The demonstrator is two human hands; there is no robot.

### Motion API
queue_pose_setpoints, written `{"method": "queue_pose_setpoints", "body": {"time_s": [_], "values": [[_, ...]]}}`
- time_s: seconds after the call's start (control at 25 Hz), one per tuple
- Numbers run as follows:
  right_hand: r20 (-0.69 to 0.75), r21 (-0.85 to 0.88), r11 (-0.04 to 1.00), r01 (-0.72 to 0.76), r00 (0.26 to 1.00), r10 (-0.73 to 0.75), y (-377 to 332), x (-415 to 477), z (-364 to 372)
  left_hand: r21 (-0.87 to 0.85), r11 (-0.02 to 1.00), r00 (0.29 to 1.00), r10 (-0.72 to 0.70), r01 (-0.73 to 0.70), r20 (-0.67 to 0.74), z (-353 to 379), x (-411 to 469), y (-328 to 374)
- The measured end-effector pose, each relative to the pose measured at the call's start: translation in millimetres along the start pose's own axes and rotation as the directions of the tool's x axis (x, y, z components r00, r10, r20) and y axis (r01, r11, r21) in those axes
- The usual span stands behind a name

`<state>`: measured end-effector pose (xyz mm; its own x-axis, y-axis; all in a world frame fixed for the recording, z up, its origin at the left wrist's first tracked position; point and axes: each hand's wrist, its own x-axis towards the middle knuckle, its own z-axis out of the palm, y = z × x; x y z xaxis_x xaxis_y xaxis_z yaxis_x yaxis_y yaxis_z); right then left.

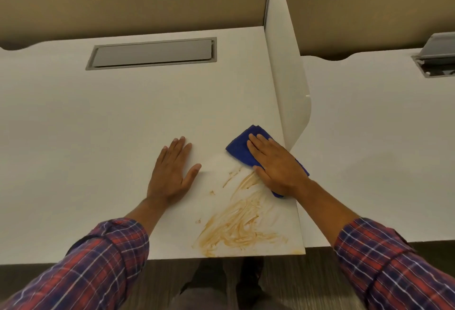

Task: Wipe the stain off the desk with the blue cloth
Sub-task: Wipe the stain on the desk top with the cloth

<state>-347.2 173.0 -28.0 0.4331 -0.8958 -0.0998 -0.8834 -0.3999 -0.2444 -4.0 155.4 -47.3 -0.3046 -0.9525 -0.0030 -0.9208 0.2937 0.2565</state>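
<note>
Right now the right hand [278, 167] lies flat, palm down, on the blue cloth [240, 148], fingers stretched and close together, pressing it to the desk [98, 125]; the grip is a flat press, no fingers curled around the fabric. Cloth is folded, pokes out past the fingertips toward the far side and shows again under the wrist and at the outer edge of the hand. It sits near the right edge of the desk, just beside the foot of the white divider panel [283, 63].

Left hand [172, 171] is open too, flat on bare desk, thumb spread toward the cloth, holding nothing. Apart from the right hand.

Stain [236, 226]: orange-brown smears, streaky, running from just under the right hand's thumb down to the near desk edge, near the front right corner. A few small specks lie to its left. The cloth touches the stain's top end.

Both sleeves [103, 260] are plaid, red and blue, pushed up off the wrists. Grey cable hatch [152, 53] set into the desk at the far side, shut. Second desk [369, 137] lies past the divider.
</note>
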Motion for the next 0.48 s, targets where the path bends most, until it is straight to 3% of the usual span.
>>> {"method": "queue_pose_setpoints", "body": {"time_s": [0.12, 0.32, 0.48], "values": [[-0.003, -0.004, 1.000, -0.017, 1.000, 0.017, 1.0, -10.9, 2.6, -0.001, 1.000, 1.000, -0.007, 0.007, -0.005, -2.4, -0.2, 2.9], [-0.024, 0.017, 0.981, -0.192, 0.981, 0.193, -7.5, 34.2, -3.1, 0.004, 1.000, 1.000, -0.006, 0.006, -0.005, -1.1, 0.4, 1.1], [0.012, -0.061, 0.997, -0.056, 0.998, 0.057, -25.1, 4.2, 7.5, -0.003, 1.000, 1.000, -0.007, 0.007, 0.003, -4.9, -1.5, 2.3]]}}
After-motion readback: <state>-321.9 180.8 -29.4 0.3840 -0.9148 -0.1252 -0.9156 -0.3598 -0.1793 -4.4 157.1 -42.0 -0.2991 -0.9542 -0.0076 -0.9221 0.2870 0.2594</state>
